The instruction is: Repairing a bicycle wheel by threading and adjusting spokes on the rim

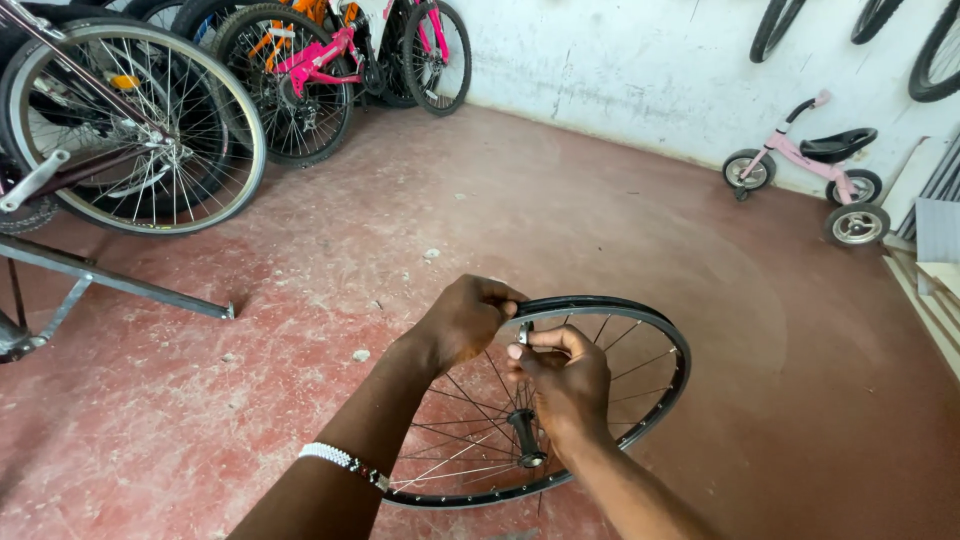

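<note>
A bare bicycle wheel with a black rim, thin spokes and a dark hub is held flat above the red floor. My left hand grips the near-left part of the rim from above. My right hand pinches a small metal tool against a spoke just inside the rim, close to my left hand. A white beaded bracelet circles my left wrist.
Several bicycles stand at the back left, one pink. A grey metal stand bar runs across the left floor. A pink tricycle stands by the white wall at right. Tyres hang on the wall. Boards lean at the far right.
</note>
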